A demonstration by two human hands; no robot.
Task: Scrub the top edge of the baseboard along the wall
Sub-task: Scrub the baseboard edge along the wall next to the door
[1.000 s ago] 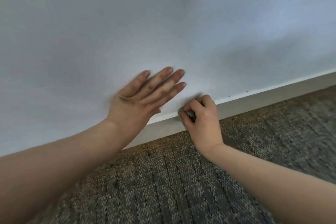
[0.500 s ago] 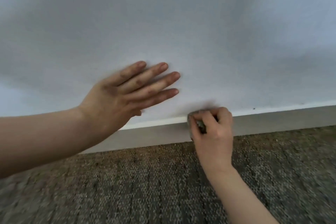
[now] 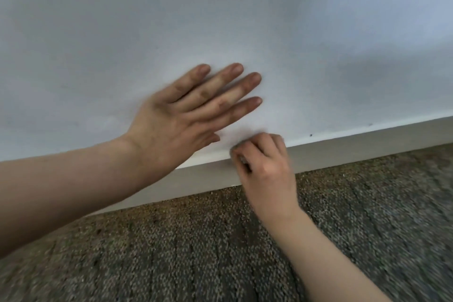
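Note:
A pale baseboard runs along the foot of the white wall, slanting up to the right. My right hand pinches a small grey scrubbing pad against the baseboard's top edge near the middle of the view; the pad is mostly hidden by my curled fingers. My left hand lies flat on the wall just above and left of it, fingers straight and spread. A few dark specks sit on the top edge to the right.
Grey-brown carpet covers the floor below the baseboard. Both forearms reach in from the lower corners. A soft shadow falls on the wall at the right.
The view has tilted and shifted. My right hand with the pad stays on the top edge, shifted slightly along it. My left hand remains flat on the wall.

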